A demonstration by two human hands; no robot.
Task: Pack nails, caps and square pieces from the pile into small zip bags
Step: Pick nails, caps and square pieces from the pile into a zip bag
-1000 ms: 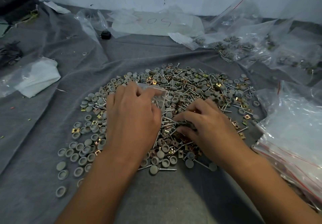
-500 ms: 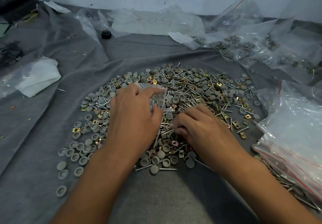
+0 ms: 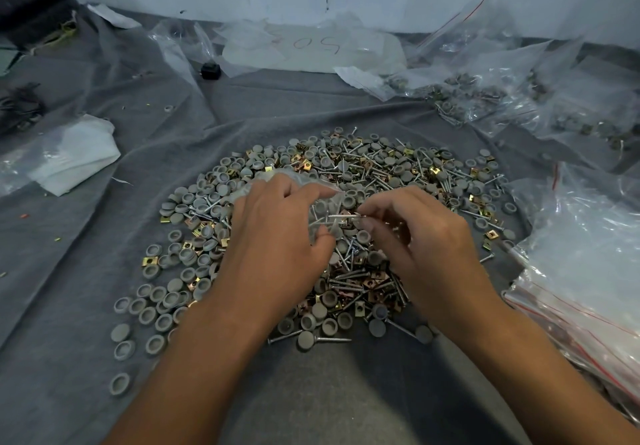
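Lifted off the pile (image 3: 346, 223), right hand (image 3: 422, 237) pinches thin nails (image 3: 341, 217); left hand (image 3: 280, 237) grips crinkly bag (image 3: 294, 181).

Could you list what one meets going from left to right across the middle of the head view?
Folded white cloth in a plastic bag → loose grey caps → left hand holding a small zip bag → nails pinched by the right hand → stack of empty zip bags.

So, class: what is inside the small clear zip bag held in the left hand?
Inside the small clear zip bag, a few silver nails show through the plastic; the right hand feeds them in. The left hand covers the rest.
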